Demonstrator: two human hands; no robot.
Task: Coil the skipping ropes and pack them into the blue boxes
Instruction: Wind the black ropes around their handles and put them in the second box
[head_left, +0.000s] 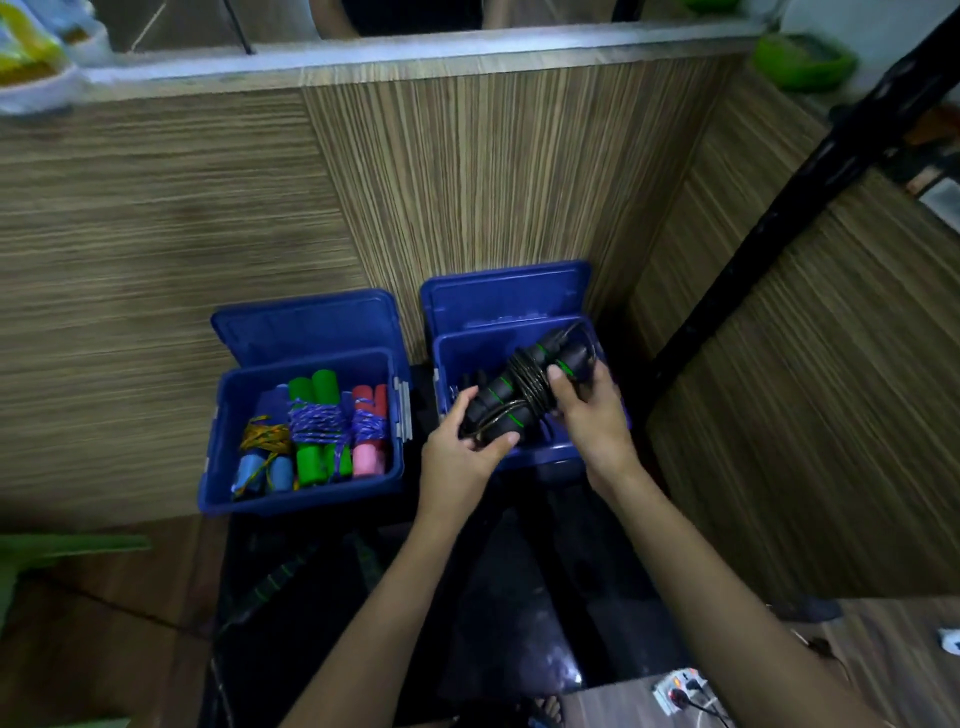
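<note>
Your left hand (462, 452) and right hand (592, 410) curl their fingers around one coiled black rope (524, 389), held right of centre above the right blue box (519, 457); the left blue box (218, 467) holds three coiled coloured ropes (317, 431)

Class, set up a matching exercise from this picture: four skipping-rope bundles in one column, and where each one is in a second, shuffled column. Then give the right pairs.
Column 1
1. black rope bundle
2. green-handled bundle
3. pink-handled bundle
4. light-blue-handled bundle

Column 2
A. left end of the left blue box
B. middle of the left blue box
C. right end of the left blue box
D. held in both hands over the right blue box

Pairs: 1-D, 2-B, 3-C, 4-A
</note>
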